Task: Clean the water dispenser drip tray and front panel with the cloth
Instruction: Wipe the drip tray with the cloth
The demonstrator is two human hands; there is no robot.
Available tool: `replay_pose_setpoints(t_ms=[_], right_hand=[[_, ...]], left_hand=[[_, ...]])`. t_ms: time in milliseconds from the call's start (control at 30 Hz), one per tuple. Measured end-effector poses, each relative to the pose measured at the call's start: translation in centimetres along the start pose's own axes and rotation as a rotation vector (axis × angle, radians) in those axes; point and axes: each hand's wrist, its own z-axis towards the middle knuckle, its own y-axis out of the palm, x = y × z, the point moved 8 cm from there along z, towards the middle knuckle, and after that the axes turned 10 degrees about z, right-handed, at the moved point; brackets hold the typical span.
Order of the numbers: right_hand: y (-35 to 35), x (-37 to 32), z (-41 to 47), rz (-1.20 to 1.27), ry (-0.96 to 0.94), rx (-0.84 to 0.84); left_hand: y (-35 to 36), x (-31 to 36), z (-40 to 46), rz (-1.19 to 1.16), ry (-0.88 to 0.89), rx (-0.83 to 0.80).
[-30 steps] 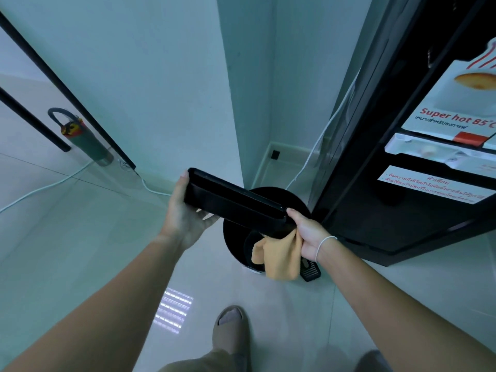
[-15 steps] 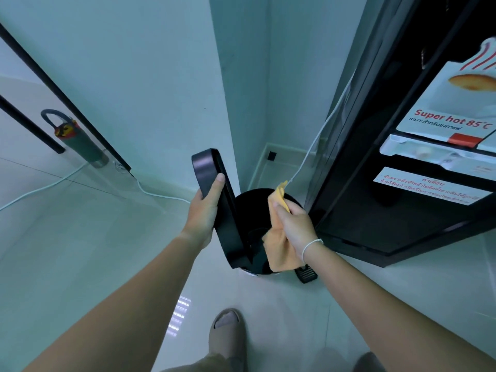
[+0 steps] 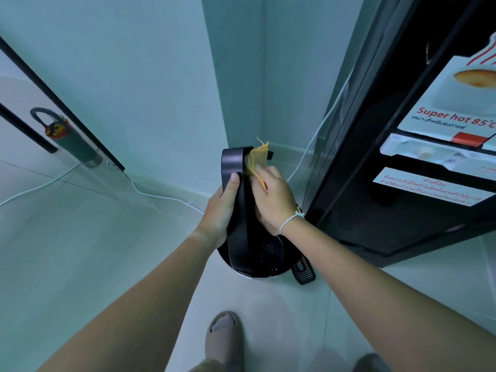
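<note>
Black drip tray [image 3: 236, 208] upright, gripped by left hand [image 3: 220, 208]; right hand [image 3: 273, 200] clutches yellow cloth [image 3: 257, 162] inside tray. Dispenser label [image 3: 453, 119] reads "Super hot 85°C".

The drip tray [image 3: 237, 208] stands upright between both grips, above the bin [image 3: 271, 261], with the dispenser [image 3: 397, 183] right of them.

Left grip [image 3: 224, 204] clasps tray [image 3: 237, 210] edge; right grip [image 3: 272, 201] presses cloth [image 3: 256, 159].
</note>
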Motion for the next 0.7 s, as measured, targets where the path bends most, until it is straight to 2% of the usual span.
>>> replay_pose_setpoints(t_ms=[233,533,700], right_hand=[[-0.6,0.7,1.1,0.043,0.060,0.037],[0.4,2.7,-2.0,-0.150,0.049,-0.129],[1.6,6.3,-5.4,-0.197,0.161,-0.269]], left_hand=[[0.5,0.2,0.5,-0.049,0.033,-0.023],[-0.5,1.6,1.4,-0.109,0.026,0.030],[-1.4,3.7,1.6,-0.148,0.080,0.122]])
